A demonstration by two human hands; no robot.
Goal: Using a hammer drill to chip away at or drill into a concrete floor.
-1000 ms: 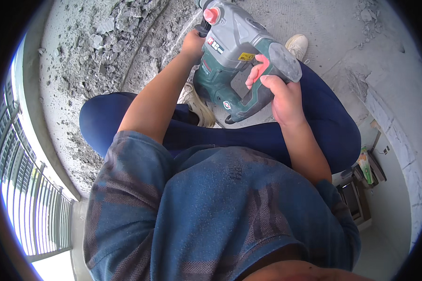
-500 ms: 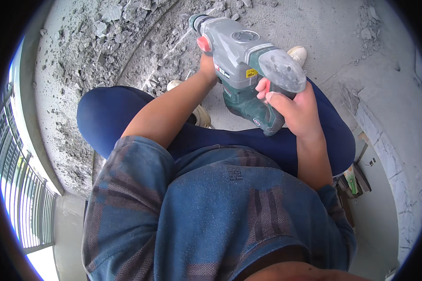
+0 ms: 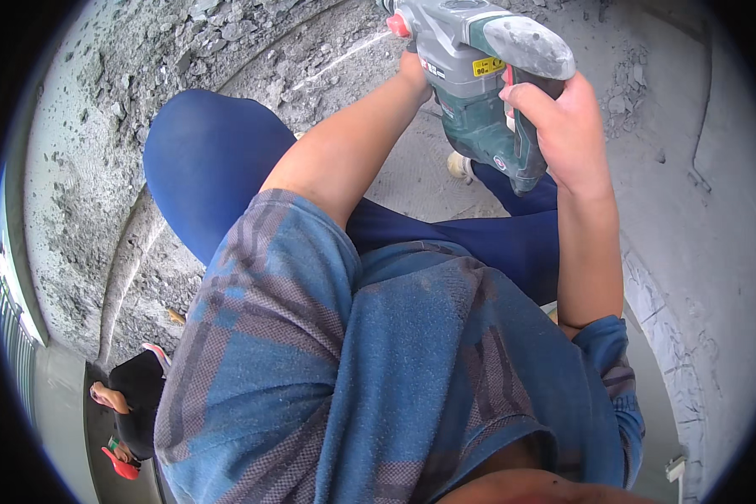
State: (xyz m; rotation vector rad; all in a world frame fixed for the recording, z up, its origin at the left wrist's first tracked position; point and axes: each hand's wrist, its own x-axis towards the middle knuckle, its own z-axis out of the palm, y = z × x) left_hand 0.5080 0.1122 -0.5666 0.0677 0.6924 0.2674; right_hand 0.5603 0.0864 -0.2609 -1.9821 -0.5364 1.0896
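A grey and green rotary hammer (image 3: 475, 126) with a red knob is held up near the top centre. My left hand (image 3: 416, 74) is closed round its front side handle, partly hidden by the tool's body. My right hand (image 3: 567, 134) grips the rear handle by the red trigger, thumb across it. Beneath the tool are my legs in navy trousers (image 3: 210, 160) and a pale shoe (image 3: 459, 166), on dusty, broken concrete.
Rubble and grey chunks (image 3: 227, 34) cover the floor at upper left. A railing (image 3: 15, 336) runs along the far left. At lower left is another person (image 3: 134, 386) in black with red headwear. A cracked pale strip (image 3: 672, 336) curves down the right.
The hammer and both my hands have moved up and to the right in the picture. The view has shifted, bringing the other person into sight at lower left.
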